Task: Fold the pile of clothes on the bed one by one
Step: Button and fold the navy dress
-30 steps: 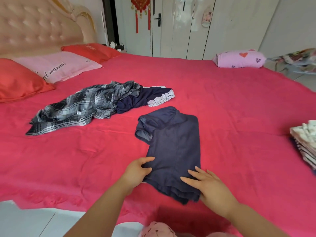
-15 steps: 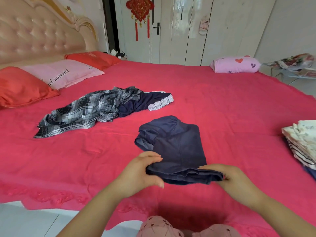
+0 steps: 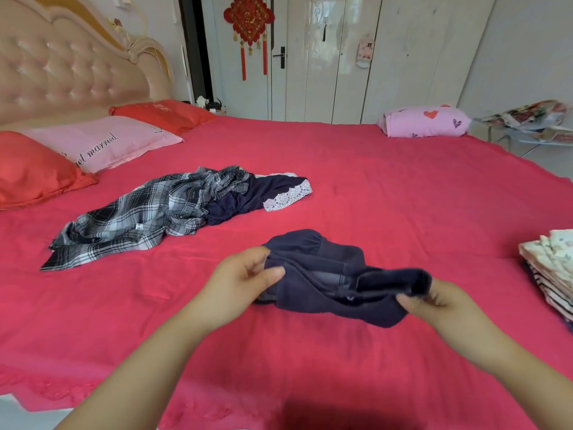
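Both my hands, left (image 3: 238, 283) and right (image 3: 434, 302), pinch one navy garment (image 3: 325, 274), its near edge lifted off the red bed (image 3: 403, 197).
Two unfolded pieces lie touching beyond it: plaid shirt (image 3: 139, 215), lace-trimmed navy piece (image 3: 263, 193). One folded stack (image 3: 552, 268) at right; white wardrobe doors (image 3: 356, 57) behind.

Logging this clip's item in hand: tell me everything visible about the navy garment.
The navy garment is dark blue, soft knit-looking cloth, partly folded. A gathered, puffy end lies at its far side on the red bed; a paler inner face shows in the open fold. The left hand pinches its left edge and the right hand grips its right edge, holding the near part off the bed.
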The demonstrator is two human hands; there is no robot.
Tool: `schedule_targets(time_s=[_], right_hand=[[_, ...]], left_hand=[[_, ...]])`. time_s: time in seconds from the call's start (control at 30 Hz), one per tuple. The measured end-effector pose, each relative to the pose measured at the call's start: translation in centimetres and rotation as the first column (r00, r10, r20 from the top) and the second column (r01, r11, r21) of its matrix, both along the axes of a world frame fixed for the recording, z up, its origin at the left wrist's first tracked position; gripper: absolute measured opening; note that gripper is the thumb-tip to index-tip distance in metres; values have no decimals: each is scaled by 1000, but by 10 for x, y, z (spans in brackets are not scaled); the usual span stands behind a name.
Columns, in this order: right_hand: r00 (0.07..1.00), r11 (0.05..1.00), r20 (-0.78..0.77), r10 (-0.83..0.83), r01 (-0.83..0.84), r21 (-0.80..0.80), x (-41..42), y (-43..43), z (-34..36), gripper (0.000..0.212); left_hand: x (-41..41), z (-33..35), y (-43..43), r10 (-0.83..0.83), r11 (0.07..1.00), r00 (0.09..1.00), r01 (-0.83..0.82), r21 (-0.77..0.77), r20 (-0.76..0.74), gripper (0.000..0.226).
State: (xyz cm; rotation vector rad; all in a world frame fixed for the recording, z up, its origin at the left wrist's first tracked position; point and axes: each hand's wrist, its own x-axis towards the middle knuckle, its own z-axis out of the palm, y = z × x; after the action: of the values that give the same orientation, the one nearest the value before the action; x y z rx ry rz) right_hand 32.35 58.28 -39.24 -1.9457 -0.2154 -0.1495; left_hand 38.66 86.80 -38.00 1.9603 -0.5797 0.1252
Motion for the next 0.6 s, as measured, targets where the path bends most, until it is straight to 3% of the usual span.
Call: schedule_targets(time_s=[0.1,0.23,0.37,0.5,0.53,0.6], right_hand=[[993,976,7,-116,113,186,39,1,1,17],[934,925,33,-356,347,155,105,3,-10,12],[852,853,-42,-522,522,6,170,0,-38,9],[807,825,-183,-561,526,-208,199,3,-65,49],[831,826,-143,-538,484,-289,196,6,-71,52],[896,782,60,-439,415,-466,183,20,-79,47]], left_hand=[[37,2,-18,144,989,983,-147,12,114,29],[107,-7,-44,292,952,944,-303,52,153,28],[171,-36,-68,382,910,923,-385,156,47,24],[188,-64,-82,464,861,881,-424,281,-95,49],[182,-70,-84,464,854,885,-438,281,-29,52],[158,-78,-88,371,863,894,-432,262,252,45]])
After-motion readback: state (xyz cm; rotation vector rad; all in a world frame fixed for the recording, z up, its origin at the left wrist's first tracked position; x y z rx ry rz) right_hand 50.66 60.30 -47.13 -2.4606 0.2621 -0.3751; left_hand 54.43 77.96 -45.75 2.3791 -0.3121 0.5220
